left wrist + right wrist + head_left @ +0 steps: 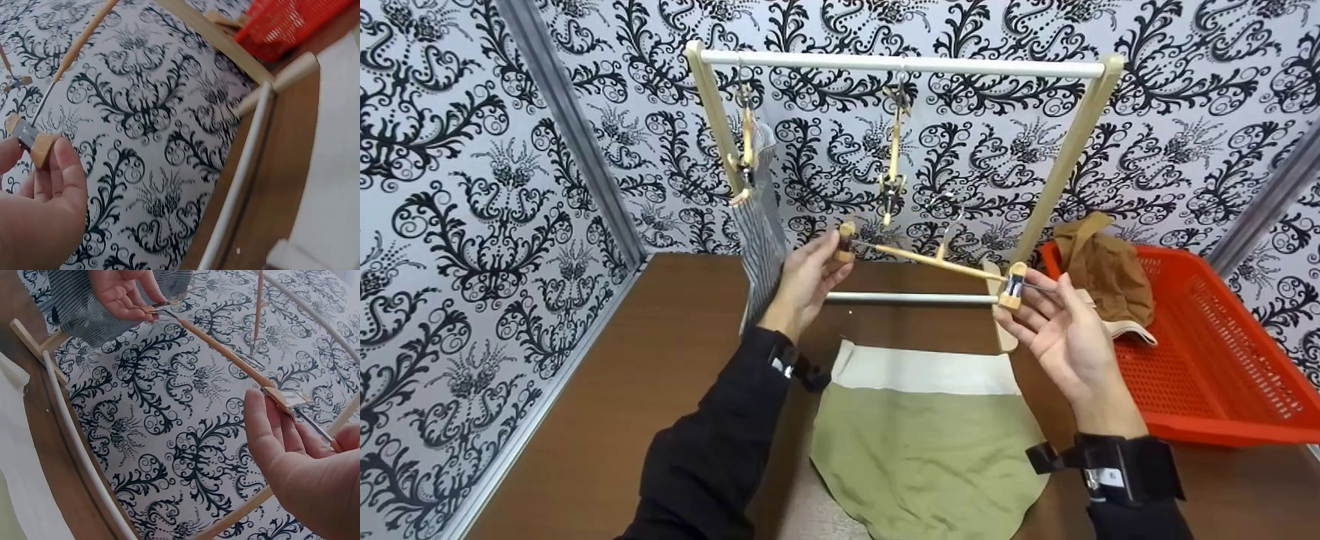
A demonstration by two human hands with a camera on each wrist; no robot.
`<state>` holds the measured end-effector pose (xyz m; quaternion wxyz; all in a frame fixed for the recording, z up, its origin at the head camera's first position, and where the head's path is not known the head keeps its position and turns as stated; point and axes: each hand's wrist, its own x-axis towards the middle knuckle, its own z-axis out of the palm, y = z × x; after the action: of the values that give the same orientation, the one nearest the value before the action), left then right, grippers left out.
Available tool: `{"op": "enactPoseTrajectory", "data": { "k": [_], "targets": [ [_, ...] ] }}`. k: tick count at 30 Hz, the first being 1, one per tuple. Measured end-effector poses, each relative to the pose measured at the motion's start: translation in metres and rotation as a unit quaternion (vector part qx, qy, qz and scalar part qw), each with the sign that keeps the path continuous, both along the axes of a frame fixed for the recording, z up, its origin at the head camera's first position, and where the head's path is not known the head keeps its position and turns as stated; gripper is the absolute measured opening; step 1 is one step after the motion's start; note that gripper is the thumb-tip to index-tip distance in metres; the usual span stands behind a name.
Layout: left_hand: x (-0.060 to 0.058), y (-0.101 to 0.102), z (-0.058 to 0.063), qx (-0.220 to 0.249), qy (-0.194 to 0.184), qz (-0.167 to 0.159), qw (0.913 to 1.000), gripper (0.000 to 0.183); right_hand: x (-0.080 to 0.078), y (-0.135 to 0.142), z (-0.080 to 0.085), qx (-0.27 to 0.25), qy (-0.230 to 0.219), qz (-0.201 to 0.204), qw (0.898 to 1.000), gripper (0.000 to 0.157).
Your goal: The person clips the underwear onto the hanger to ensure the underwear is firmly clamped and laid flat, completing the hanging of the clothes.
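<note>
Both hands hold a wooden clip hanger (919, 256) in the air over the table. At its left end, the left hand (804, 276) pinches a clip (846, 243) between thumb and fingers. The right hand (1069, 341) grips the metal rod's right end, its fingers at the other clip (1012, 288); the right wrist view shows this clip (284, 399) close up. The hanger's hook (954, 226) points up, and nothing hangs from the clips. Below the hands lies an olive-green cloth garment (930, 457) with a white band (926, 370) along its far edge.
A rack with a white top bar (900, 63) stands behind. A striped grey garment (765, 225) hangs on a hanger at its left; another hanger (894, 157) hangs bare mid-bar. At right, a red basket (1222, 427) holds a brown garment (1110, 270). Patterned walls enclose the table.
</note>
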<state>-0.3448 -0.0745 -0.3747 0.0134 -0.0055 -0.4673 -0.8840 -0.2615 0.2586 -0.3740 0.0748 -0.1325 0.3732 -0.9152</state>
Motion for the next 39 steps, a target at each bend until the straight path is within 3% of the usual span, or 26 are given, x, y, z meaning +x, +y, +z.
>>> {"op": "enactPoseTrajectory", "data": {
  "k": [9, 12, 17, 22, 25, 32, 39],
  "targets": [
    [0.004, -0.006, -0.032, -0.082, 0.016, -0.015, 0.9964, 0.026, -0.024, -0.008, -0.020, -0.002, -0.112, -0.075, 0.991, 0.042],
    [0.005, -0.006, -0.044, -0.093, -0.002, -0.019, 0.9954, 0.021, -0.033, -0.010, -0.028, 0.025, -0.144, -0.092, 0.985, 0.041],
    [0.006, -0.008, -0.062, -0.117, -0.036, -0.028, 0.9921, 0.031, -0.046, -0.008, -0.043, 0.076, -0.181, -0.093, 0.976, 0.041],
    [0.008, -0.006, -0.080, -0.153, -0.065, -0.049, 0.9848, 0.036, -0.055, -0.006, -0.059, 0.143, -0.196, -0.112, 0.964, 0.029],
    [0.009, -0.003, -0.089, -0.173, -0.077, -0.054, 0.9804, 0.034, -0.058, -0.006, -0.068, 0.176, -0.197, -0.132, 0.955, 0.038],
    [0.010, 0.005, -0.105, -0.213, -0.105, -0.051, 0.9702, 0.037, -0.061, -0.001, -0.083, 0.224, -0.206, -0.144, 0.942, 0.080],
    [0.011, 0.010, -0.111, -0.266, -0.119, -0.050, 0.9552, 0.039, -0.063, 0.001, -0.097, 0.264, -0.191, -0.143, 0.935, 0.083]
  ]
}}
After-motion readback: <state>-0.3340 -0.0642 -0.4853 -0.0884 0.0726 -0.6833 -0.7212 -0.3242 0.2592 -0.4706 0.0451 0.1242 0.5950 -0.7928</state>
